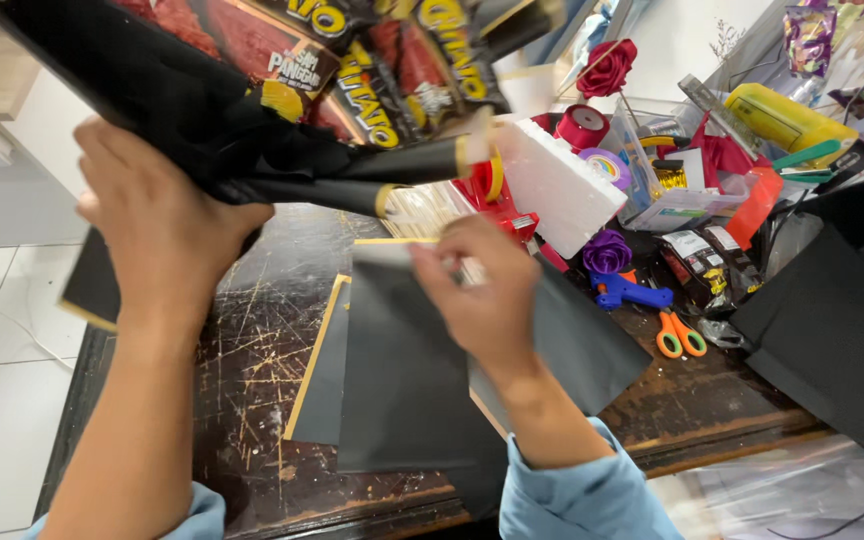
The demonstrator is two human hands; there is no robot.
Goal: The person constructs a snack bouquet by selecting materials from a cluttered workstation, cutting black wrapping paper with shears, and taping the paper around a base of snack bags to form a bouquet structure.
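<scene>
My left hand [157,225] grips the snack bouquet [282,95] stem tight; right hand [482,290] pinches the black sheet [402,370]. I'd wrap snug, edges aligned.

The widest open stretch is the scratched dark tabletop [252,340] at seven o'clock from the right hand [482,290], between the two forearms, bounded on the right by flat black sheets [402,380] with a gold edge. At twelve o'clock the way is barred by the black-wrapped snack bouquet [282,110] gripped by the left hand [157,230], with a white foam block [557,185] just beside it at one o'clock. From two to four o'clock clutter crowds the table: a purple fabric rose [607,250], a blue glue gun [630,293], orange-handled scissors [680,335], a clear plastic box [677,190] and black cloth [842,320].
</scene>
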